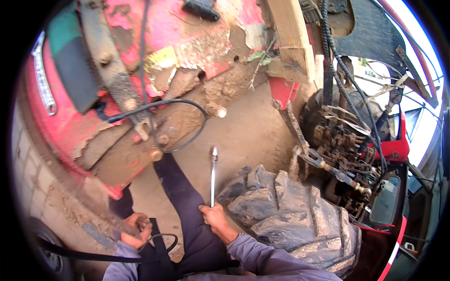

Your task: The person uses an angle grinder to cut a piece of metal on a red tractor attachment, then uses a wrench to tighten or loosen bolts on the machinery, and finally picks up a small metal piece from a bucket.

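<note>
My right hand is closed round the lower end of a shiny metal wrench, which points away from me over the dusty ground. The wrench's head is at the far end, touching nothing I can see. Lower left, my left hand is beside my dark trouser leg with its fingers curled in; whatever lies between them, if anything, is hidden. A black cord crosses in front of my left sleeve and loops near that hand. Just right of my right hand stands a big muddy tractor tyre.
A red, dirt-caked machine fills the upper left, with bolts sticking out. On it lie another wrench, a green and black object, a looped black hose and a black tool handle. Tractor linkage and hoses are at right.
</note>
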A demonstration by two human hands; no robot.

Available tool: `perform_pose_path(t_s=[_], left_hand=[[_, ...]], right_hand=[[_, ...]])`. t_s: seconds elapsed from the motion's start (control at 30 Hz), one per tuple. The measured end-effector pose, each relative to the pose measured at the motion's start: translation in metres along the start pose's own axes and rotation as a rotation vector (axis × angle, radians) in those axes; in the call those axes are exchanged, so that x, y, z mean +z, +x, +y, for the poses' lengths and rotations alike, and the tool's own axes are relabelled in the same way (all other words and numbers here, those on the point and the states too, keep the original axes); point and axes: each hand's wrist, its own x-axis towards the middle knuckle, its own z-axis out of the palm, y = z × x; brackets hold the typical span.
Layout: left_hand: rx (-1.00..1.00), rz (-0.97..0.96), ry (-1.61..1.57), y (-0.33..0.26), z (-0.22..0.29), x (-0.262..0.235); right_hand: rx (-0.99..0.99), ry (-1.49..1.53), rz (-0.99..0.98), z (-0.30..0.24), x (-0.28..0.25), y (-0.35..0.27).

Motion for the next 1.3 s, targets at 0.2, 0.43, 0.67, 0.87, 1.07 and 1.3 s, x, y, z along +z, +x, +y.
perform_pose_path(t_s=[0.2,0.43,0.67,0.87,1.07,1.3], left_hand=[[-0.085,-0.019,0.064,0.0,0.011,-0.009],[-0.203,0.178,0.205,-0.041,0.064,-0.053],[-0.239,0.501,-0.096,-0.102,0.055,-0.073],[-0.41,0.707,-0.331,-0.174,0.006,-0.04],[-0.644,0.702,-0.379,-0.226,-0.016,0.022],[-0.584,0.857,0.02,-0.25,-0.056,0.035]], right_hand=[[-0.223,0.036,0.118,-0.006,-0.016,-0.034],[-0.84,-0.181,0.267,-0.055,-0.034,-0.096],[-1.048,-0.335,0.082,-0.213,0.053,-0.106],[-1.189,-0.704,0.153,-0.327,0.153,-0.118],[-1.281,-0.858,0.104,-0.349,0.194,-0.12],[-1.32,-1.017,0.152,-0.305,0.162,-0.106]])
